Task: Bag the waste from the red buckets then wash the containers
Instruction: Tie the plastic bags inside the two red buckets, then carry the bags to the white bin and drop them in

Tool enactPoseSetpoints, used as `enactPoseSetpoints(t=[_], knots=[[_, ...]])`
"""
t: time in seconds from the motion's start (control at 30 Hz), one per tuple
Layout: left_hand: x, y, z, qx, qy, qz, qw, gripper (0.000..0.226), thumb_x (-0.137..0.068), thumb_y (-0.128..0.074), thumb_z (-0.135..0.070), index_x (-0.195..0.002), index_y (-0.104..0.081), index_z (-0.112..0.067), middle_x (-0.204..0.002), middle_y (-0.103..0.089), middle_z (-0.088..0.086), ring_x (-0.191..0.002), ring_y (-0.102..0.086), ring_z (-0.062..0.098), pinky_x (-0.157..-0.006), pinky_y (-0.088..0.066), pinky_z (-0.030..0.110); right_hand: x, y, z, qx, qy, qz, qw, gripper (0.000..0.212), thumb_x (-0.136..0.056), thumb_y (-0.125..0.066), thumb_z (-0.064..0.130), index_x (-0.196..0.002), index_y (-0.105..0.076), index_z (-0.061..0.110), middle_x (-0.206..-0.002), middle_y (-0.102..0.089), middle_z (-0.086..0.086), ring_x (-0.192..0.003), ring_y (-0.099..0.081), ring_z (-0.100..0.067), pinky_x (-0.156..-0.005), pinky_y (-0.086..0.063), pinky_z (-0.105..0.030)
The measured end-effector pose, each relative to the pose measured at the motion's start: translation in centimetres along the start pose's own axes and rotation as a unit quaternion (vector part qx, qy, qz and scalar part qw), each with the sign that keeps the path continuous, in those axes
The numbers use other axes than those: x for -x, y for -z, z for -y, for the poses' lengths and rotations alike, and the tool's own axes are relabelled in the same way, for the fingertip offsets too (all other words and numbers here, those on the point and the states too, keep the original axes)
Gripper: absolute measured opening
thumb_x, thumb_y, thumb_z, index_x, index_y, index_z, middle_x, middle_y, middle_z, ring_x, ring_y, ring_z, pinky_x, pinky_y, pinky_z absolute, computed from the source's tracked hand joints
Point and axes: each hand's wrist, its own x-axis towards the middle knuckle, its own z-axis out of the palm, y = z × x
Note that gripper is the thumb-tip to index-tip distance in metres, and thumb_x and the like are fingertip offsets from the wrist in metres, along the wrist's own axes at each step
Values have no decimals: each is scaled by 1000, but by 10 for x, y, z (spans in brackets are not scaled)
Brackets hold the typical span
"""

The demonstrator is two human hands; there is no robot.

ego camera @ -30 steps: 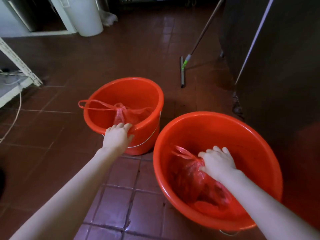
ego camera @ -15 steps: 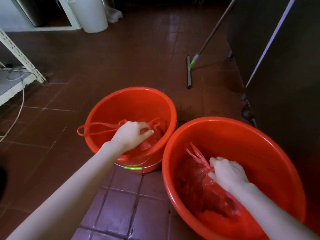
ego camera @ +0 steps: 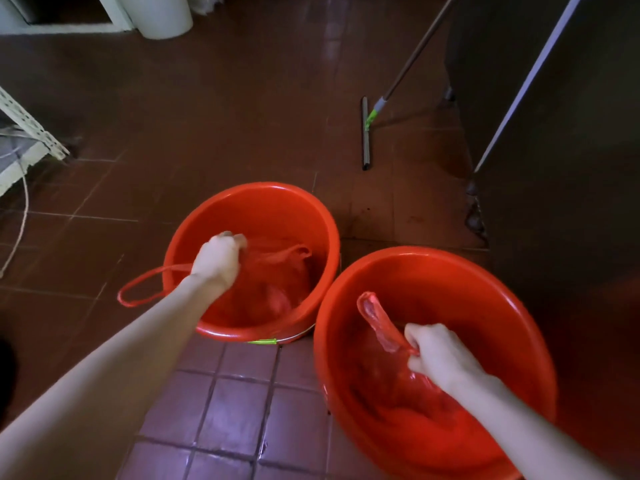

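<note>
Diagonally up-left: bag neck (ego camera: 379,322) above right hand (ego camera: 440,356).

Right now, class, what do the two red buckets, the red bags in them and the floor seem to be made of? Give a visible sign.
Left bucket and right bucket: likely moulded plastic, smooth and glossy, with bright highlights on the rims. Left bag and right bag: thin plastic film, translucent, crumpling and twisting. Floor: probably glazed ceramic tile, grout lines, sheen.
</note>
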Motion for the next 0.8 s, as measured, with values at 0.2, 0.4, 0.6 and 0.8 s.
enactPoseSetpoints(t=[0.2,0.4,0.6,0.8], knots=[[7,165,-24,36,-6,-36,999,28,-73,-63,6,-93,-71,-12,-92,-61,11,-82,-63,39,-76,-54,40,60,127,43,-75,-36,-63,995,34,-74,-73,21,-66,-41,26,-60,-49,9,-63,-52,-16,-61,-38,-24],[41,336,-36,67,30,-13,997,26,-72,-67,4,-94,-72,-9,-92,-60,8,-84,-64,35,-77,-52,38,124,279,142,-21,-9,-32,999,16,-73,-71,25,-81,-58,22,-85,-70,-3,-84,-67,-26,-72,-49,-28],[64,499,-17,119,69,-8,990,26,-72,-67,0,-96,-72,-11,-95,-62,7,-88,-63,31,-79,-51,35,168,423,261,4,-5,-59,998,17,-74,-71,27,-74,-54,23,-77,-65,1,-73,-65,-21,-67,-56,-34],[72,608,20,149,66,-45,986,24,-72,-68,-3,-94,-71,-11,-92,-60,6,-88,-61,28,-77,-49,33,176,507,368,59,19,-106,992,21,-78,-71,39,-81,-56,24,-83,-67,3,-81,-66,-21,-68,-54,-29]])
